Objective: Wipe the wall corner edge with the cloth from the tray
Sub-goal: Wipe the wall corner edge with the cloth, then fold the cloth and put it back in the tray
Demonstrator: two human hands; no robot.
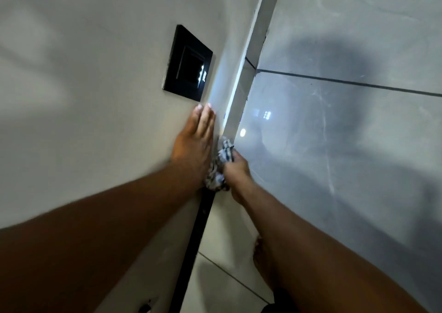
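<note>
Probably a home interior: painted wall [95, 97], black switch plate [187, 63], glossy floor tiles [334, 145].

Above your hands the wall corner edge [235, 92] runs bare, so you have open room to slide upward along it. The black switch plate [187, 63] juts from the wall [95, 85] just beside the edge, directly above your flat left hand [193, 142].

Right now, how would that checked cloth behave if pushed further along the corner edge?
The checked cloth looks soft and floppy: it bunches in the right hand. It probably drags over the corner edge rather than sliding stiffly. It seems light, held by one hand.
</note>
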